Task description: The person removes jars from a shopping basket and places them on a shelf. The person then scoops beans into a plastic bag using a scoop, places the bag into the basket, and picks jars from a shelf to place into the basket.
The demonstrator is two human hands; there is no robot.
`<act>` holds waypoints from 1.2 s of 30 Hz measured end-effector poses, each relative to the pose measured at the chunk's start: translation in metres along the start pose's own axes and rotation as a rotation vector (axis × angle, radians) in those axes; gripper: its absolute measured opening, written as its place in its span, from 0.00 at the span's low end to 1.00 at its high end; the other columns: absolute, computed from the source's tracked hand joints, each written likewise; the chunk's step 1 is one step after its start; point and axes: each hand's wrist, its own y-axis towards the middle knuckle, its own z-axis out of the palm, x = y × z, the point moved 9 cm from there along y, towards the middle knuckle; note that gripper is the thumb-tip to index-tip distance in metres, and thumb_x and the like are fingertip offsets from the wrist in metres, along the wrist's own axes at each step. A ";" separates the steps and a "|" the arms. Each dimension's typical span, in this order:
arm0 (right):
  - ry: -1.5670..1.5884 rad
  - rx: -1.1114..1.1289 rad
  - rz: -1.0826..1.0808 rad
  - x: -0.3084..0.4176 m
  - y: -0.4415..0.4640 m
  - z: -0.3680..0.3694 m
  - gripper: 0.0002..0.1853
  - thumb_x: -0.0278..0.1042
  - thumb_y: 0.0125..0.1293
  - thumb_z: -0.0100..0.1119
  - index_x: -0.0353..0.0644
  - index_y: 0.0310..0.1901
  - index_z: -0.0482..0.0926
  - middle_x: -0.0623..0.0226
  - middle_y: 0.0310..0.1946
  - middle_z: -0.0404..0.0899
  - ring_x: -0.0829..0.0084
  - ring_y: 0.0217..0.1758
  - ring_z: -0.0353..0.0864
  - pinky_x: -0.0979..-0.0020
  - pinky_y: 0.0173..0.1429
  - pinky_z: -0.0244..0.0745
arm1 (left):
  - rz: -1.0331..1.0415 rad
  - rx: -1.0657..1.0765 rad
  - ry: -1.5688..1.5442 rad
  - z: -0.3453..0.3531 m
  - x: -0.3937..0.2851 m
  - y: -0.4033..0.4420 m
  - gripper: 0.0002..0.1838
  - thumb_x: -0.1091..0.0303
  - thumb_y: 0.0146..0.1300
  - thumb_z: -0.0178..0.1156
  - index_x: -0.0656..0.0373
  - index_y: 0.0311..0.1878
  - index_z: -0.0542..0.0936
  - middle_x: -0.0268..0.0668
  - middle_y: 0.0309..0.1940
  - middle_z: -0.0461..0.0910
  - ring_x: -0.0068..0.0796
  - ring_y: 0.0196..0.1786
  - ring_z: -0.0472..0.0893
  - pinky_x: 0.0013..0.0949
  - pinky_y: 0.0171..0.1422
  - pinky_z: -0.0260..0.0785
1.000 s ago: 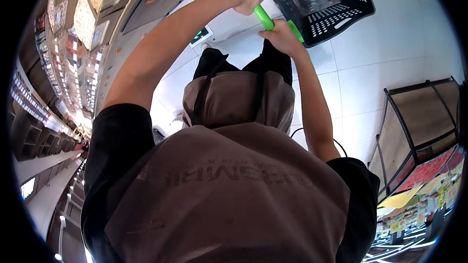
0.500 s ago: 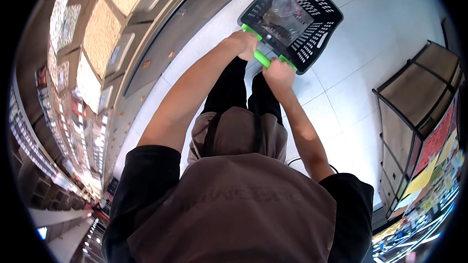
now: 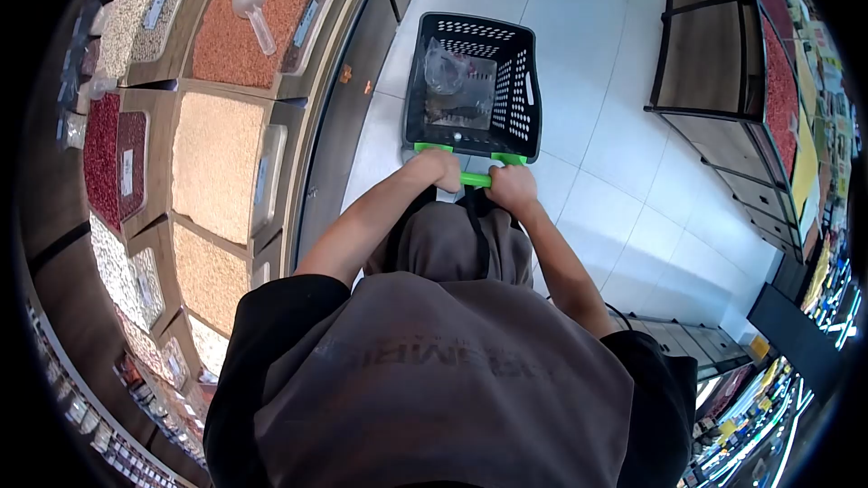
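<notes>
Both hands grip the green handle (image 3: 476, 180) of a black perforated shopping basket (image 3: 527, 126). My left hand (image 3: 437, 168) is closed round the handle's left part, and my right hand (image 3: 513, 186) is wrapped round its right part. A short stretch of green handle shows between them. Inside the basket, toward its left side, lies a crumpled clear plastic bag (image 3: 445, 69). The basket is in front of my body, over the pale tiled floor (image 3: 579, 63).
At the left stand wooden bins of grains, with a clear scoop (image 3: 253, 11) lying on reddish-brown grain (image 3: 213, 37). Dark red beans (image 3: 101, 158) fill another bin. A dark-framed wooden display stand (image 3: 710, 50) is at the right, with bright shelves beyond it.
The view has turned: the basket now appears lower and more upright, the grain bins look larger at left, and the right stand appears higher. Both hands have kept their hold on the handle.
</notes>
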 end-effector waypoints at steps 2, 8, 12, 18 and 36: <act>-0.005 -0.001 0.024 0.001 0.006 0.003 0.10 0.42 0.53 0.60 0.44 0.26 0.83 0.57 0.22 0.82 0.56 0.28 0.85 0.56 0.34 0.80 | 0.044 0.034 0.030 0.011 0.006 0.008 0.23 0.59 0.49 0.55 0.57 0.47 0.86 0.46 0.51 0.83 0.44 0.55 0.82 0.43 0.58 0.75; -0.062 0.005 0.000 -0.015 0.059 -0.021 0.12 0.43 0.52 0.60 0.43 0.25 0.82 0.57 0.22 0.81 0.55 0.25 0.83 0.56 0.33 0.79 | -0.030 -0.298 -0.236 -0.053 0.044 0.002 0.18 0.59 0.48 0.56 0.62 0.34 0.86 0.53 0.40 0.84 0.52 0.46 0.84 0.47 0.54 0.76; -0.066 0.030 0.023 -0.027 0.091 -0.029 0.10 0.41 0.50 0.60 0.44 0.25 0.83 0.57 0.21 0.82 0.56 0.28 0.84 0.56 0.35 0.80 | -0.018 -0.390 -0.361 -0.086 0.062 0.001 0.16 0.62 0.48 0.55 0.65 0.31 0.85 0.56 0.36 0.84 0.55 0.43 0.84 0.48 0.52 0.76; -0.025 -0.052 0.015 -0.057 0.143 -0.058 0.11 0.42 0.51 0.60 0.43 0.24 0.83 0.55 0.22 0.81 0.55 0.25 0.83 0.56 0.33 0.80 | -0.139 -0.443 -0.466 -0.133 0.094 0.023 0.15 0.65 0.48 0.57 0.65 0.34 0.85 0.56 0.39 0.83 0.54 0.46 0.83 0.47 0.55 0.75; 0.104 0.017 0.116 -0.103 0.240 -0.135 0.10 0.37 0.52 0.56 0.43 0.25 0.85 0.52 0.28 0.85 0.54 0.33 0.87 0.57 0.40 0.81 | -0.222 -0.483 -0.235 -0.278 0.114 0.053 0.24 0.54 0.49 0.69 0.66 0.40 0.85 0.56 0.45 0.82 0.52 0.50 0.83 0.46 0.57 0.75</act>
